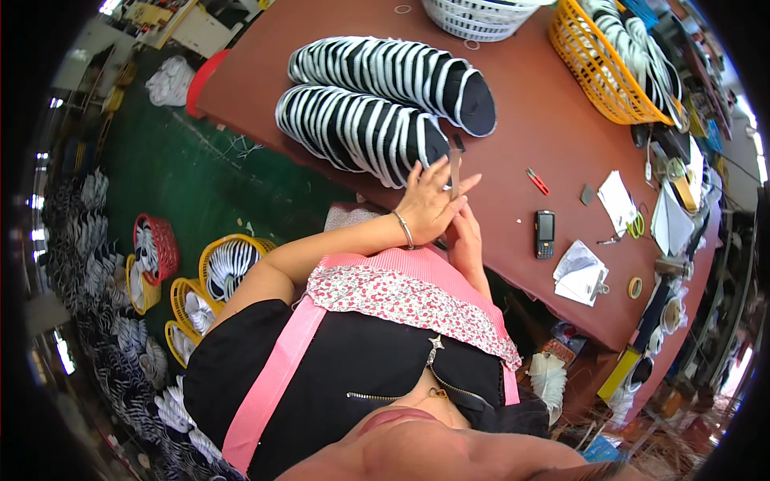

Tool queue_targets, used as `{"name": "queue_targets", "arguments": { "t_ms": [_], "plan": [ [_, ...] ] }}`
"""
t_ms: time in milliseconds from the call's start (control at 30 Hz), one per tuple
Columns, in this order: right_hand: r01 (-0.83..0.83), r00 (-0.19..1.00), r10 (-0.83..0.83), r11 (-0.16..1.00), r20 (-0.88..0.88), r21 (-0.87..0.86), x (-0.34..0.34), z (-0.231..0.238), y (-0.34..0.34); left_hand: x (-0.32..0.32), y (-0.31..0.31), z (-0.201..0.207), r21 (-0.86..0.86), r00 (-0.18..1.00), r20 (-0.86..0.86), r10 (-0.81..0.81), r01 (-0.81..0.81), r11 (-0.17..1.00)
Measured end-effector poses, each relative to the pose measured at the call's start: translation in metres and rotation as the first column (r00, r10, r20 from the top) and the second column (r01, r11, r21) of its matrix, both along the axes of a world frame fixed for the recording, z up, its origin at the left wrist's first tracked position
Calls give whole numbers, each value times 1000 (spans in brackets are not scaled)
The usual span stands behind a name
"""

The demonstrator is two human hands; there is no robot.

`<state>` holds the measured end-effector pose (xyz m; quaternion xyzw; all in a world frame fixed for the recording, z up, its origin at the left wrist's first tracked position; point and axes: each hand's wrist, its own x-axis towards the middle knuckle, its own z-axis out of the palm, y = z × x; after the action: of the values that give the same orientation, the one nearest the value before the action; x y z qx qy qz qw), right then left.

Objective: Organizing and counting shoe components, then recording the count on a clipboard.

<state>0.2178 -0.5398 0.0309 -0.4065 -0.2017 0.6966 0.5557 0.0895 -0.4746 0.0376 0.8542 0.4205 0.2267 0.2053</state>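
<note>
My left hand, with a bracelet at the wrist, is over the table edge, its fingers stretched and apart. My right hand comes up against it from below, fingertips closed at the lower end of a thin, flat greyish-brown strip. The strip stands upright across my left fingers; its exact kind is not clear. Just beyond my fingers lie two long stacks of black pieces with white edging, the nearer stack and the farther stack. A small black piece lies by the stacks' right end.
On the red-brown table lie red snips, a handheld scanner, papers and a tape roll. A yellow basket and a white basket stand at the back. Filled baskets are on the green floor, left.
</note>
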Motion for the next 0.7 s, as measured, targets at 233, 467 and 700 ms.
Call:
{"name": "queue_targets", "arguments": {
  "t_ms": [233, 467, 700],
  "plan": [
    [254, 890, -214, 966, 403, -48, 43, -17, 10, -76, 50, -18, -290, 968, 249, -34, 108, 951],
    [288, 631, -183, 958, 754, -9, 27, -51, 54, -295, 149, -113, -301, 496, 565, 659, -620, 725],
    [246, 595, -109, 968, 796, -51, -44, -74, 113, -381, 190, -160, -68, 657, 215, 723, -728, 682]
  ]
}}
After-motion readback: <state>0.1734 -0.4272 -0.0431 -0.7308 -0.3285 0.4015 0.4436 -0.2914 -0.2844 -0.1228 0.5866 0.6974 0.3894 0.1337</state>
